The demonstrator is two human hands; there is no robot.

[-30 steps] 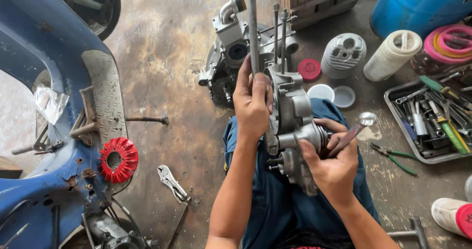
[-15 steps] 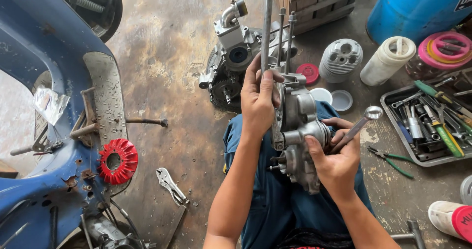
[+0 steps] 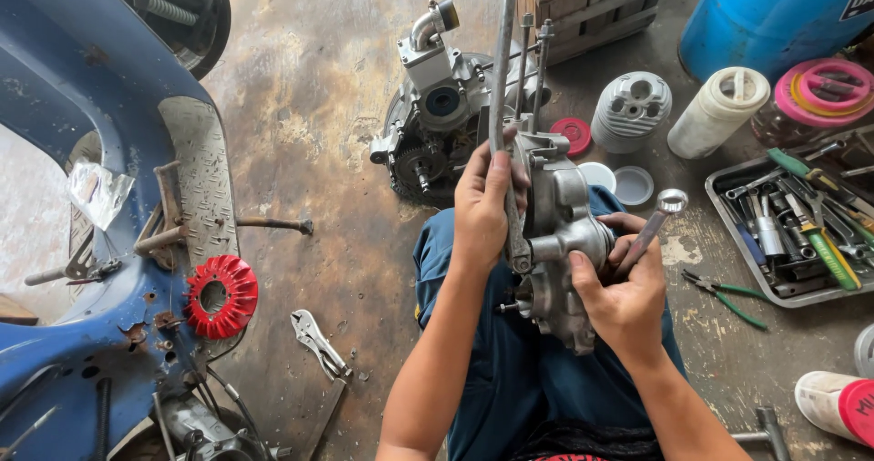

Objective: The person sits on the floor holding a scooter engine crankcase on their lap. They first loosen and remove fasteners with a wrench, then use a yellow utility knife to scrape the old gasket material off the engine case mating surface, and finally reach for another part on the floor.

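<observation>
A grey metal engine casing [image 3: 563, 233] rests upright on my lap, over blue trousers. My left hand [image 3: 482, 204] is shut on a long metal rod [image 3: 502, 70] that stands up along the casing's left side. My right hand [image 3: 626, 290] grips the casing's right side and also holds a socket wrench [image 3: 657, 221], whose round head points up and right. Two thin studs [image 3: 539, 65] rise from the top of the casing.
A second engine block [image 3: 435, 129] lies on the concrete floor ahead. A blue scooter frame [image 3: 82, 243] with a red fan [image 3: 218, 295] fills the left. Locking pliers [image 3: 319, 341] lie near it. A tool tray [image 3: 792, 215], cylinder head [image 3: 632, 109], white bottle [image 3: 719, 111], blue drum [image 3: 774, 15] and wooden crate [image 3: 592, 6] stand right.
The casing and both hands have shifted slightly right and down in view. The long rod now stands more upright in my left hand.
</observation>
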